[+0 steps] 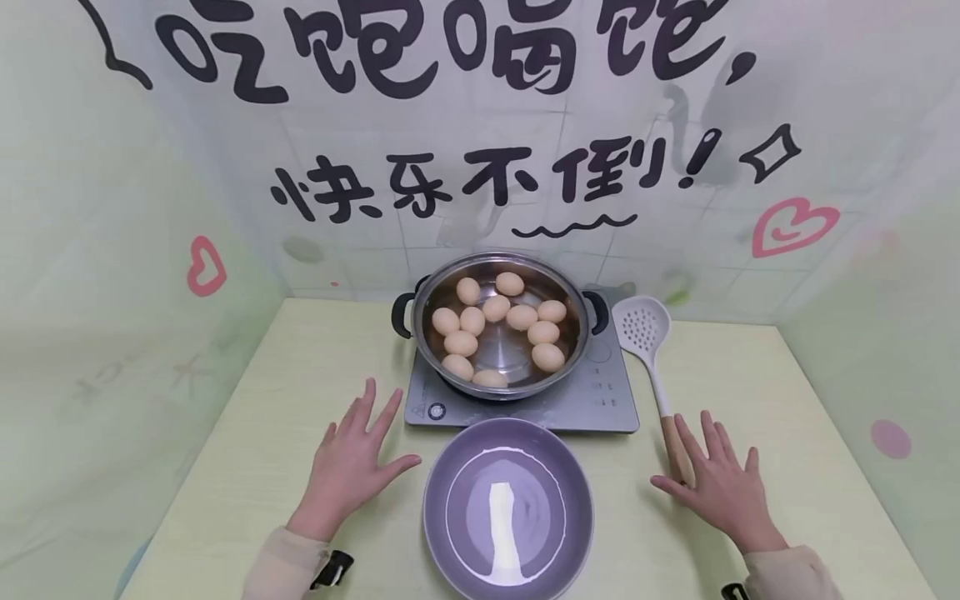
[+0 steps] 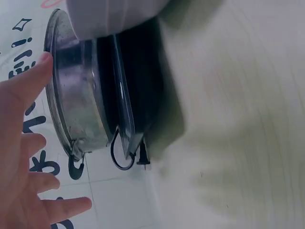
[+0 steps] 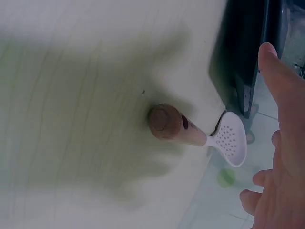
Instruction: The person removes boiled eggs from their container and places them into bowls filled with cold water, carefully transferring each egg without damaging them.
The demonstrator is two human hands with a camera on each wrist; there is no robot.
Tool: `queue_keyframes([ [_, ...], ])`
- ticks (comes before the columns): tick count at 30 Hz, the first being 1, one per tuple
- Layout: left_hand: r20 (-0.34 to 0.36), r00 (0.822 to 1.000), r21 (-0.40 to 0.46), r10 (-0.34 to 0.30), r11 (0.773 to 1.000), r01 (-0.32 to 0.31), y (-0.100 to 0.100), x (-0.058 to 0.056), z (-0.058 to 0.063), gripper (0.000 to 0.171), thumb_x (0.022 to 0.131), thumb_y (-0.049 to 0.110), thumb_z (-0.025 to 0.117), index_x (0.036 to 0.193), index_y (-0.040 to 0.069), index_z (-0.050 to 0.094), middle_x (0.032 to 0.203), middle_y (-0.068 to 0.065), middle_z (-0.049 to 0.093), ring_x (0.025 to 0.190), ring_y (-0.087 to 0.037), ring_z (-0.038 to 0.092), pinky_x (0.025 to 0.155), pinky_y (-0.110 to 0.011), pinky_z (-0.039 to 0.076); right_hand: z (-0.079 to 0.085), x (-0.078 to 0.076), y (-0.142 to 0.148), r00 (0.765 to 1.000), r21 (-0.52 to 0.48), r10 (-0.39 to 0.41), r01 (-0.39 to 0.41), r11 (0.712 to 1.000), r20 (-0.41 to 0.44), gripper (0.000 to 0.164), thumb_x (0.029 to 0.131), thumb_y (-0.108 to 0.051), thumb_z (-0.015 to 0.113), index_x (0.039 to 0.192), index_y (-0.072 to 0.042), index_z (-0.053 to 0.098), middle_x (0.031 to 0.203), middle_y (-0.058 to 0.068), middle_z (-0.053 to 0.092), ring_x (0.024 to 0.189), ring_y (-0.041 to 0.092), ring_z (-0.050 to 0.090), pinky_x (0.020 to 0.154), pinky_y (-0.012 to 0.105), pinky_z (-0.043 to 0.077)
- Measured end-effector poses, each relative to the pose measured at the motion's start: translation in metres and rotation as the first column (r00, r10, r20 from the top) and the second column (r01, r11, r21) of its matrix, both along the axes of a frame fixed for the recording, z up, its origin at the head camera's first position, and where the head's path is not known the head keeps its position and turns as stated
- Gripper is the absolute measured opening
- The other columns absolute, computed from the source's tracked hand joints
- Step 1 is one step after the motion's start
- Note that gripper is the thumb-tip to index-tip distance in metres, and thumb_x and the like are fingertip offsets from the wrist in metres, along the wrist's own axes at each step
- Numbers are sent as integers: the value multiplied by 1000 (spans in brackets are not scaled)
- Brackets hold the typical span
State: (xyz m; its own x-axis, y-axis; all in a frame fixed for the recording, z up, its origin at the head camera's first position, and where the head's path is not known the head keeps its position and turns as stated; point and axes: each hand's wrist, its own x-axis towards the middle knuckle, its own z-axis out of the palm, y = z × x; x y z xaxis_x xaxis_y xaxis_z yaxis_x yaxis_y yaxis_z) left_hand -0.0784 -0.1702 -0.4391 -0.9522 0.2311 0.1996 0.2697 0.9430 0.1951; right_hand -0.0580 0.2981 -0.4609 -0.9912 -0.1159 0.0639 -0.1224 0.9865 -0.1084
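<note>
In the head view my left hand [image 1: 352, 467], fingers spread, is held over the table left of a purple bowl [image 1: 433, 508]. My right hand [image 1: 723, 492], also spread and holding nothing, hovers by the wooden handle [image 1: 672, 450] of a white slotted spoon [image 1: 642, 327]. That spoon lies to the right of the stove, its perforated head [image 3: 231, 138] at the far end in the right wrist view. Several brown eggs [image 1: 522, 317] sit in liquid inside a steel pot [image 1: 504, 393]. The bowl stands in front of the pot, with a bright reflection inside.
The pot rests on a flat induction cooktop [image 1: 600, 408] at the back of the pale wooden table [image 1: 300, 350]. Black pot handles [image 1: 402, 315] stick out at both sides. A printed wall sheet [image 1: 450, 225] with dark lettering rises behind, and side sheets flank the table.
</note>
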Motion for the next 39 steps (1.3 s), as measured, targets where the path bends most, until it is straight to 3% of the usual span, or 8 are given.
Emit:
queue_keyframes([
  [5, -102, 994, 8, -45, 999, 46, 12, -2, 1, 83, 71, 57, 66, 138, 17, 38, 137, -18, 38, 110, -38, 49, 61, -47, 48, -4, -4, -2, 999, -33, -13, 15, 999, 51, 91, 75, -64, 55, 145, -20, 17, 142, 31, 20, 123, 49, 30, 88, 70, 23],
  [8, -121, 990, 6, -72, 997, 73, 22, -4, 1, 75, 72, 53, 67, 133, 14, 45, 129, -16, 47, 104, -35, 53, 59, -44, 48, -8, -6, -4, 998, -57, -24, 27, 998, 57, 88, 76, -60, 58, 143, -16, 22, 137, 36, 23, 113, 54, 39, 72, 63, 41],
  [10, -133, 987, 8, -92, 996, 94, 27, -5, 0, 70, 74, 51, 67, 128, 12, 49, 122, -15, 52, 100, -33, 55, 60, -44, 49, -10, -8, -5, 998, -65, -31, 35, 997, 55, 84, 77, -55, 61, 141, -13, 26, 133, 38, 28, 105, 55, 45, 58, 58, 45],
  [12, -157, 981, 12, -114, 993, 117, 32, -6, -1, 64, 75, 47, 68, 125, 10, 52, 116, -14, 55, 97, -32, 56, 62, -44, 49, -11, -9, -7, 998, -67, -38, 42, 997, 55, 80, 78, -50, 62, 139, -11, 29, 128, 37, 35, 99, 53, 49, 48, 53, 44],
  [17, -211, 965, 11, -153, 987, 159, 42, -8, -6, 53, 76, 38, 69, 118, 8, 56, 105, -10, 57, 88, -27, 57, 55, -38, 48, -12, -9, -8, 997, -75, -47, 51, 996, 55, 75, 79, -44, 65, 137, -10, 32, 114, 32, 46, 89, 44, 53, 43, 46, 43],
  [24, -148, 974, 37, -169, 984, 176, 55, -11, -11, 43, 80, 32, 67, 111, 4, 57, 94, -12, 56, 81, -27, 58, 55, -38, 49, -21, -13, -6, 995, -100, -54, 62, 993, 80, 73, 80, -38, 65, 137, -8, 31, 101, 26, 50, 79, 35, 53, 43, 41, 42],
  [31, -168, 966, -67, -197, 980, 188, 66, -15, -13, 33, 79, 35, 66, 95, 8, 58, 77, -5, 57, 59, -21, 58, 44, -33, 43, -29, -18, -5, 984, -138, -89, 111, 984, 155, 72, 82, -35, 61, 140, -9, 27, 93, 20, 49, 74, 30, 50, 43, 38, 40],
  [39, -209, 945, -126, -251, 965, 229, 76, -20, -20, 25, 80, 33, 65, 87, 10, 58, 71, -2, 57, 50, -17, 54, 40, -30, 38, -34, -24, -4, 977, -187, -122, 155, 970, 176, 66, 83, -30, 60, 137, -7, 29, 89, 21, 46, 73, 29, 47, 44, 36, 39],
])
